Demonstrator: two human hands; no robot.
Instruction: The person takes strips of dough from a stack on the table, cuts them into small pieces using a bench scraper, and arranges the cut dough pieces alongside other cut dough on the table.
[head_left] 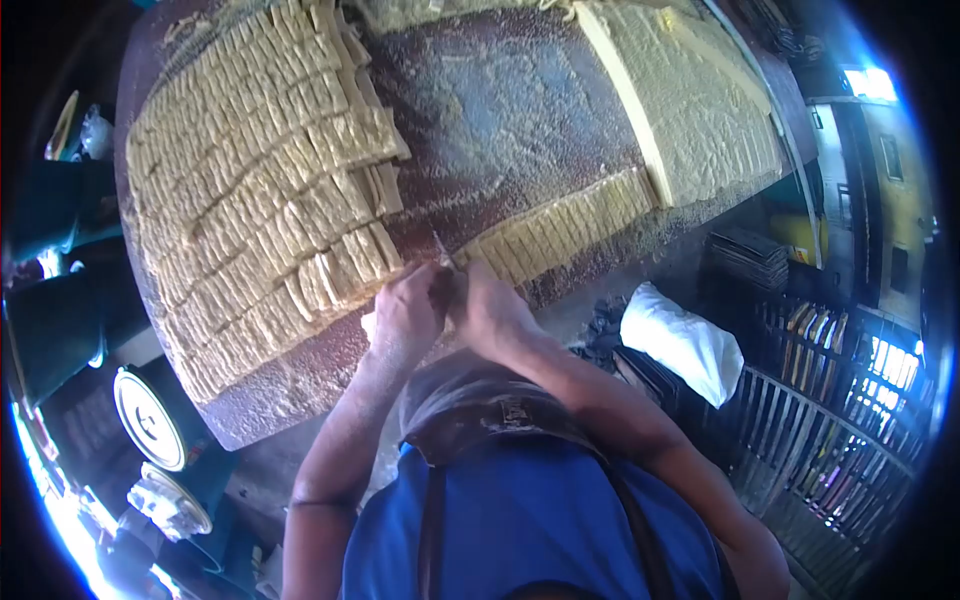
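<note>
Both my hands meet at the near edge of a dark, crumb-dusted table (300, 385). My left hand (410, 303) is closed, its fingertips hidden, beside the right end of the rows of pale yellow strips (260, 190). My right hand (487, 308) is closed around something like a small thin blade (444, 248), whose tip points up between the hands. Just right of it lies a single row of cut strips (560, 225). A thick pale slab (690, 110) covered in crumbs rests at the table's far right.
Crumbs cover the table's middle. A white sack (680, 342) is right of my right forearm, beyond the table. Metal railings (800, 420) and stacked dark trays (748, 262) stand farther right. Round white lids (150, 418) are at the left.
</note>
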